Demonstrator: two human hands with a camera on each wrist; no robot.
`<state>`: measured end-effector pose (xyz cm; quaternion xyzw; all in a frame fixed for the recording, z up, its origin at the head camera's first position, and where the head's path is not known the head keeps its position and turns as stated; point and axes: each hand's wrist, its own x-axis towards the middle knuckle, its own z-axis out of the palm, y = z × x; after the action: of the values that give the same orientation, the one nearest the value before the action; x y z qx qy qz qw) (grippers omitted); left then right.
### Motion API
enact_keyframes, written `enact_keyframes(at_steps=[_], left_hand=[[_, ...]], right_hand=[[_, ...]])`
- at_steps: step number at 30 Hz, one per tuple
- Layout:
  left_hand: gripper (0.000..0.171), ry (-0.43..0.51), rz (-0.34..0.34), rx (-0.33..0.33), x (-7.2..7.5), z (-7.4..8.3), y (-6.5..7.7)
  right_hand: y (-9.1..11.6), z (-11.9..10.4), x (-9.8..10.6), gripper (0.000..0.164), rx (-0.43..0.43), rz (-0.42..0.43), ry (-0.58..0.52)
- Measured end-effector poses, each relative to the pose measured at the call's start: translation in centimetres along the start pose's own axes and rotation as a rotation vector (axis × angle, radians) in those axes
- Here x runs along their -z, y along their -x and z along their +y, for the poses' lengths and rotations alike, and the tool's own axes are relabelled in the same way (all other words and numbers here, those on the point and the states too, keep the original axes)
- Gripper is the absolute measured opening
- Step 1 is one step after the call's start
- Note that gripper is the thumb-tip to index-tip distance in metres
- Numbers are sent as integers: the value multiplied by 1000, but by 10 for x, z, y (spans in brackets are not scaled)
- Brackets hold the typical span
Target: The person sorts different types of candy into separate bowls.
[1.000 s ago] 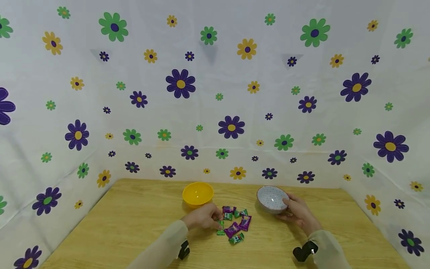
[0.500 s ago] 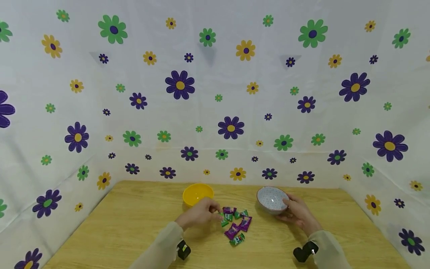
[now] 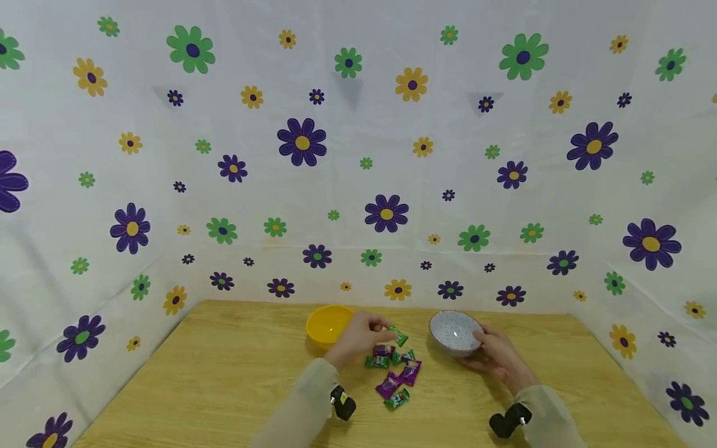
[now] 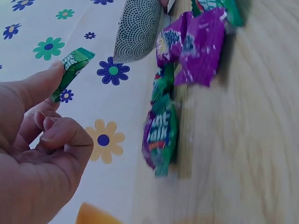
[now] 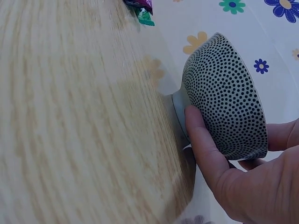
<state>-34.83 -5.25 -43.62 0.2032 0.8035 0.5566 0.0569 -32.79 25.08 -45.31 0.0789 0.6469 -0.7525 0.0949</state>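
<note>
A green wrapped candy [image 4: 74, 71] is pinched between the thumb and fingers of my left hand [image 3: 363, 339], raised above the pile on the table. In the head view that candy [image 3: 399, 336] shows just right of the fingertips. My right hand [image 3: 500, 356] grips a speckled grey-white bowl [image 3: 452, 331] by its right side, thumb at the rim and fingers under it. From the right wrist view the bowl [image 5: 224, 98] has dark dots outside and is tilted, its foot close to the wooden table. Purple candies [image 3: 411, 372] and green candies [image 3: 397, 399] lie between the hands.
A yellow bowl [image 3: 322, 320] stands behind and left of my left hand, which partly hides it. The wooden table [image 3: 224, 373] meets a white flower-print cloth [image 3: 358, 186] at the back and sides.
The left hand slides a green candy away from the pile's left side, then lifts it, moving up and right toward the speckled bowl. The right hand and its bowl stay in place.
</note>
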Motion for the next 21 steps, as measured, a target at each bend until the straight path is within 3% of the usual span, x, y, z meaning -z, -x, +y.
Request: enact_keyframes(at_steps=[6, 13, 21], left_hand=[[18, 71, 37, 29, -20, 4, -13], [16, 69, 66, 61, -38, -1, -29], [21, 142, 91, 87, -53, 4, -32]], right_hand=[[-1, 1, -1, 57, -4, 2, -8], [-1, 0, -2, 57, -1, -1, -12], [2, -2, -2, 58, -5, 1, -5]])
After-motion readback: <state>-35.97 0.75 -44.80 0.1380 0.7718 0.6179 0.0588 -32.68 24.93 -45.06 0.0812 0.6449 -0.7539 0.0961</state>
